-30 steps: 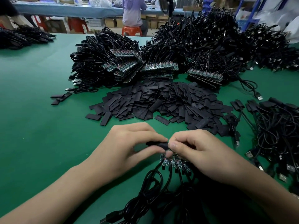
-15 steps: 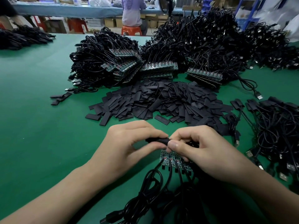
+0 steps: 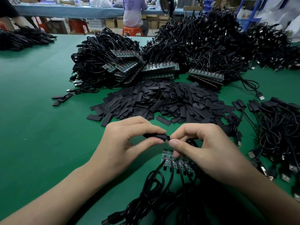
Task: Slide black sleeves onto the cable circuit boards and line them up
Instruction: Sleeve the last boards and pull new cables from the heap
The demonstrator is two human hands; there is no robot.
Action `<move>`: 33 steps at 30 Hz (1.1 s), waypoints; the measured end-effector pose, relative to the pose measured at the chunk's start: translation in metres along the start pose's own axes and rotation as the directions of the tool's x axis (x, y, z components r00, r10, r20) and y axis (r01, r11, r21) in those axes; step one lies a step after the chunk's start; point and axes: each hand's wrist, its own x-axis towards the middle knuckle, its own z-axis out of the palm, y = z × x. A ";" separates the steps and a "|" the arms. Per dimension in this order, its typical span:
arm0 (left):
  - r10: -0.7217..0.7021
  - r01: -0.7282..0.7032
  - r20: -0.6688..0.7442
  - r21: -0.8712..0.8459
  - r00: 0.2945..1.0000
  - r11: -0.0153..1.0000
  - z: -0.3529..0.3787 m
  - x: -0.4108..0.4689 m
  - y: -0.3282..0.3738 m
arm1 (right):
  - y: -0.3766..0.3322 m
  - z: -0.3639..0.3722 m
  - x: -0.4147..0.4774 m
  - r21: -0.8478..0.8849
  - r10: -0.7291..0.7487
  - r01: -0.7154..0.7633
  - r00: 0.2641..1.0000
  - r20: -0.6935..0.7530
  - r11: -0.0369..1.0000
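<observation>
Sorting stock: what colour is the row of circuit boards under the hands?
Dark green circuit boards with small red marks, in the head view.

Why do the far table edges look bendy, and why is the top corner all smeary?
In the head view, the wide-angle lens curves the green table near the frame's edges; the white bags top right are blurred; soft overhead light casts only a faint shadow under the left hand.

Free: green table (image 3: pixel 37 135) toward left edge, bare save a few stray sleeves (image 3: pixel 60 99). Blocked: sleeve heap (image 3: pixel 162 101) at centre; cable stacks (image 3: pixel 162 54) along far edge; cable tangle (image 3: pixel 279 135) at right edge; cable bundle (image 3: pixel 162 200) at near edge.
</observation>
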 end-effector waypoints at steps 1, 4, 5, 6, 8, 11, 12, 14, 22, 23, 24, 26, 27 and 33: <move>-0.002 0.002 0.003 -0.001 1.000 1.000 0.000 0.000 0.000 | 0.000 0.001 0.000 0.001 -0.003 0.003 1.000 0.001 1.000; -0.016 0.018 -0.048 0.034 0.999 0.999 0.000 0.001 0.001 | -0.001 0.003 0.001 0.005 -0.011 0.011 1.000 -0.001 1.000; -0.032 0.038 -0.097 0.059 0.995 0.998 0.000 0.002 0.003 | -0.001 0.004 0.001 0.015 -0.014 0.014 1.000 -0.014 1.000; -0.054 0.066 -0.153 0.077 0.987 0.995 0.001 0.002 0.004 | 0.000 0.005 0.001 0.032 -0.024 0.025 0.999 -0.039 0.999; -0.091 0.116 -0.243 0.092 0.966 0.989 0.003 0.003 0.008 | 0.001 0.008 -0.001 0.023 -0.060 0.063 0.993 -0.102 0.998; -0.125 0.159 -0.265 0.109 0.956 0.981 0.005 0.003 0.011 | 0.002 0.013 -0.003 -0.166 -0.198 0.164 0.957 -0.213 0.972; -0.138 0.169 -0.249 0.106 0.959 0.980 0.006 0.003 0.011 | 0.002 0.014 -0.003 -0.252 -0.233 0.174 0.946 -0.227 0.952; -0.172 0.191 -0.211 0.071 0.962 0.979 0.008 0.002 0.011 | 0.002 0.014 -0.003 -0.398 -0.302 0.201 0.930 -0.210 0.895; -0.293 0.275 -0.114 -0.152 0.949 0.949 0.008 0.001 0.005 | 0.002 0.011 -0.003 -0.560 -0.466 0.331 0.878 -0.112 0.759; -0.301 0.281 -0.102 -0.171 0.948 0.944 0.008 0.001 0.004 | 0.002 0.011 -0.003 -0.557 -0.465 0.333 0.879 -0.108 0.760; -0.303 0.283 -0.097 -0.180 0.948 0.942 0.008 0.001 0.004 | 0.003 0.010 -0.003 -0.559 -0.473 0.338 0.874 -0.111 0.757; -0.305 0.284 -0.090 -0.192 0.948 0.939 0.008 0.001 0.005 | 0.005 0.010 -0.002 -0.583 -0.503 0.347 0.855 -0.124 0.735; -0.303 0.282 -0.084 -0.196 0.949 0.939 0.008 0.001 0.004 | 0.005 0.009 -0.001 -0.603 -0.518 0.350 0.846 -0.125 0.717; -0.232 0.217 -0.137 -0.116 0.963 0.969 0.007 0.001 0.007 | 0.005 0.010 -0.001 -0.511 -0.436 0.314 0.889 -0.136 0.800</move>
